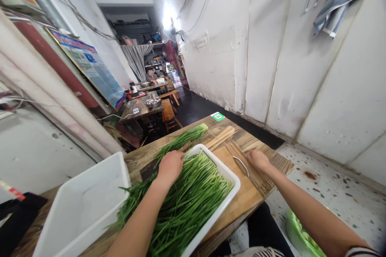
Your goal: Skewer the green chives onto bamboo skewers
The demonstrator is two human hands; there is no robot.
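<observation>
Long green garlic chives [193,192] fill a white plastic tub [230,178] that stands on a wooden cutting board [224,213]. My left hand [171,166] is closed at the tub's far left corner, beside the chives; what its fingers grip is hidden. A dark cleaver blade [147,170] lies partly behind that hand. On the right, my right hand [257,160] has its fingers curled over a spread of thin bamboo skewers [251,174], and I cannot make out what is in them. The board's curved metal handle [241,164] lies between the tub and the skewers.
More chives [183,138] lie past the tub, beside a paler bundle of sticks [221,137]. A white bin [87,196] stands at left. A QR card [217,116] marks the table's far corner. A green basin [301,235] sits on the floor; a person [151,76] sits far back.
</observation>
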